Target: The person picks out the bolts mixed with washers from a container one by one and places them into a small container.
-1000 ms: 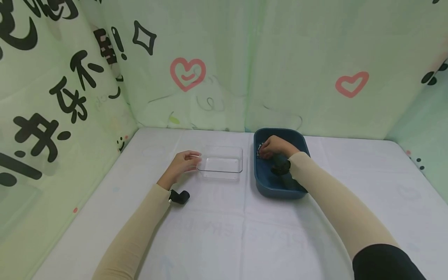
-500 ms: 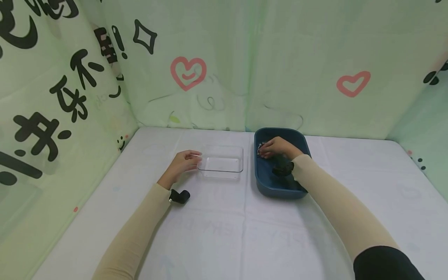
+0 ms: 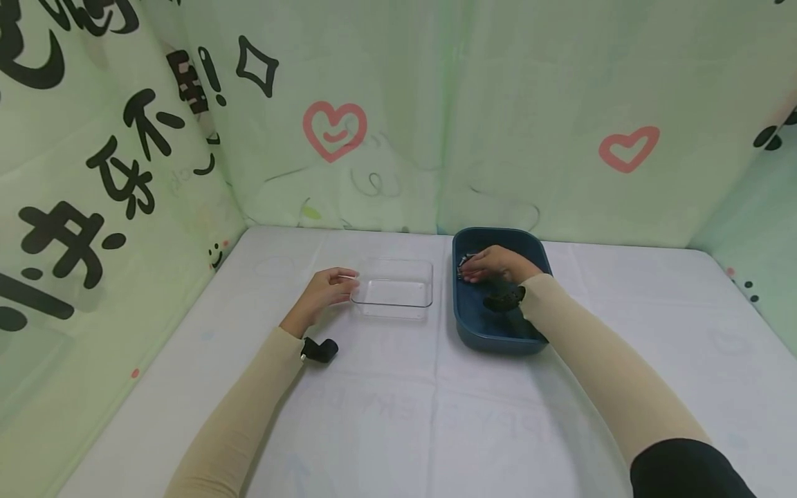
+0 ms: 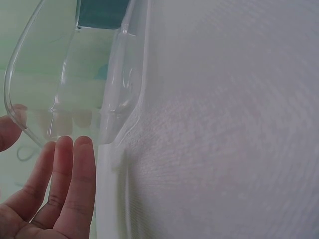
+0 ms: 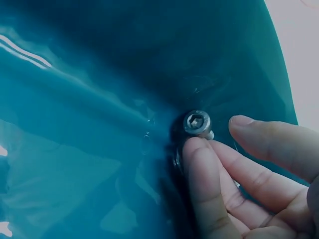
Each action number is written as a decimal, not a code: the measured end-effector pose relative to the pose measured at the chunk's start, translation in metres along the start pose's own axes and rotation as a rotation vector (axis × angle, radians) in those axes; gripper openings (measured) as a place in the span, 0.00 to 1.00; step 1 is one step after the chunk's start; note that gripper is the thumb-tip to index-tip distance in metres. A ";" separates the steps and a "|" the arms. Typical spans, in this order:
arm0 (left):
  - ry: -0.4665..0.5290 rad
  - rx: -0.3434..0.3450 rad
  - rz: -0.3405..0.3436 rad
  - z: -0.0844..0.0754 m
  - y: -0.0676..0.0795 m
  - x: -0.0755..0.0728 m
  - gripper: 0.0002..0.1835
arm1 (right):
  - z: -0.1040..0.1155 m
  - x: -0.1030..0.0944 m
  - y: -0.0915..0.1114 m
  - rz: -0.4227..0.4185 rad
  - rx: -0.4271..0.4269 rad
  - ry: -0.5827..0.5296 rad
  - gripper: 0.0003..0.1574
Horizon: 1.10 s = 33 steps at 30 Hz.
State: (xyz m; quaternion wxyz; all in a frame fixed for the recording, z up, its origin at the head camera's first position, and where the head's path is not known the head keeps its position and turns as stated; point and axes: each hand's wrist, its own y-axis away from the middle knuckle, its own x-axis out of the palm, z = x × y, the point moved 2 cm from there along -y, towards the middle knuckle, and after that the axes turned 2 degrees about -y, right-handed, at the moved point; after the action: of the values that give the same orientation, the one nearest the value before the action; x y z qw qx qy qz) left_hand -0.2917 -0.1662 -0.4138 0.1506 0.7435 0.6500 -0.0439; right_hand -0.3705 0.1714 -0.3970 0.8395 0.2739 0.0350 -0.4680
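Note:
My right hand reaches into a dark blue plastic bin, near its left wall. In the right wrist view, thumb and a finger pinch a silvery hex socket screw, head toward the camera. The index finger stands apart from it. Part of another shiny metal piece shows beside the thumb; the rest is hidden. My left hand touches the left end of a clear plastic box. Its fingers lie straight against the outside wall, with the thumb by the rim.
A white cloth covers the table, and the box and bin stand side by side on it. Pale green printed curtains rise behind the table and at both sides. Each wrist bears a black camera mount.
The right hand has shifted slightly to the right and changed its angle inside the bin. The left hand and the clear box have stayed in place.

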 end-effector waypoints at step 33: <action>-0.006 0.012 -0.003 0.000 0.002 -0.001 0.21 | -0.013 0.005 -0.001 0.022 -0.056 -0.259 0.07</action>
State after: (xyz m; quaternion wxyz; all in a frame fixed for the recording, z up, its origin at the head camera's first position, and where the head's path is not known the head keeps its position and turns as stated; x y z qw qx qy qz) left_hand -0.2897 -0.1669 -0.4129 0.1481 0.7434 0.6503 -0.0504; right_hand -0.3662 0.1731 -0.4099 0.8495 0.1880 -0.0635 -0.4889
